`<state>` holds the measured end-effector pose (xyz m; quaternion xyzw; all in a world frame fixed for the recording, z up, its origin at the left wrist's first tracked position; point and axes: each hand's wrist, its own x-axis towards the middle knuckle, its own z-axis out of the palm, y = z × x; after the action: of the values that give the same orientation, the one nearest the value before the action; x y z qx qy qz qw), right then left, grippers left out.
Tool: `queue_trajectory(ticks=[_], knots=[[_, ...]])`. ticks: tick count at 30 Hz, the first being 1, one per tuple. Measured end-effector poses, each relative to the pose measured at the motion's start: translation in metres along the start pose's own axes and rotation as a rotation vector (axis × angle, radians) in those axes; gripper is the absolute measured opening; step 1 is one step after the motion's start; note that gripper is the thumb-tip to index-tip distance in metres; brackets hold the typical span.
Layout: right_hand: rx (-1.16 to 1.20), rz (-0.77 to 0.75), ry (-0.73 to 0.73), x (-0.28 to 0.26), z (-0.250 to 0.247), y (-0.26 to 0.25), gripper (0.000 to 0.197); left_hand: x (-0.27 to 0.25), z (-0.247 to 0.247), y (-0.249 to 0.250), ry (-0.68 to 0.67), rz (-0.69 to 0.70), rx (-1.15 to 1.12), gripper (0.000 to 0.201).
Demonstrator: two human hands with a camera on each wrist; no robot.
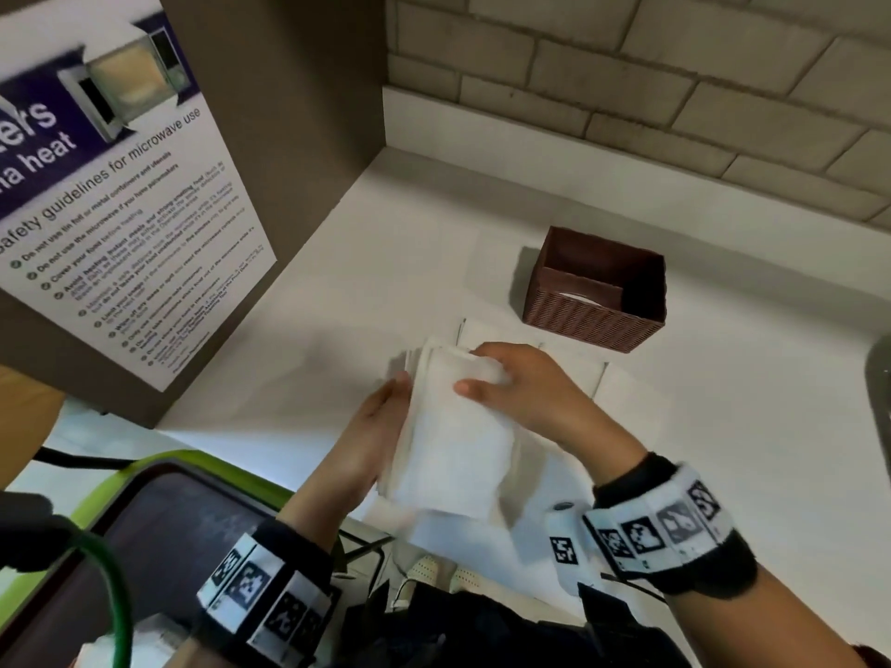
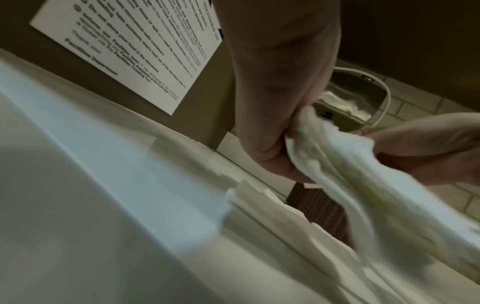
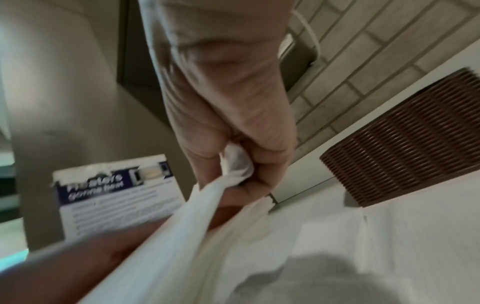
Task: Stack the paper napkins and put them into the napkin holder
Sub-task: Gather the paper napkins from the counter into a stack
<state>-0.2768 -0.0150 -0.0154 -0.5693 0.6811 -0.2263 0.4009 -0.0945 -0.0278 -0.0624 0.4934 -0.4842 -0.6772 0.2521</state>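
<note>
Midway through, by the look of it: a stack of napkins (image 1: 453, 441) gathered and held above the counter's (image 1: 723, 426) near edge, not yet in the napkin holder (image 1: 595, 289). Right hand (image 1: 525, 392) curled over the stack's far end, thumb on top and fingers folded under, pinching the paper tight (clearest in the right wrist view, where the end bunches between thumb and fingers). Left hand (image 1: 376, 426) against the stack's left side, fingers mostly straight along it, thumb closed onto the edge in the left wrist view; more steadying and squaring than gripping, probably.

Still left: several loose napkins (image 1: 554, 349) lying flat on the counter between stack and holder, likely to be added, then the whole stack into the holder. Holder standing toward the counter's back edge, near the brick wall (image 1: 675, 65), well apart from the hands, open top up; something pale inside at the bottom, too small to tell what.

Stack itself white, soft, thick with many layers, edges uneven and slightly fanned, sagging a little toward the near end. Limp paper, likely to splay if loosely held.
</note>
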Motion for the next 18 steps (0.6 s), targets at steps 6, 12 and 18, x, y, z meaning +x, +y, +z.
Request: queue_trajectory(ticks=[6, 12, 18], knots=[[-0.016, -0.042, 0.058, 0.016, 0.020, -0.002, 0.037, 0.000, -0.019, -0.017, 0.232, 0.073, 0.160, 0.041], [-0.598, 0.100, -0.129, 0.014, 0.029, 0.028, 0.083, -0.016, -0.083, -0.030, 0.534, 0.070, -0.136, 0.037], [-0.560, 0.073, -0.152, 0.018, 0.042, 0.034, 0.074, -0.021, -0.096, -0.032, 0.605, 0.093, -0.219, 0.031]])
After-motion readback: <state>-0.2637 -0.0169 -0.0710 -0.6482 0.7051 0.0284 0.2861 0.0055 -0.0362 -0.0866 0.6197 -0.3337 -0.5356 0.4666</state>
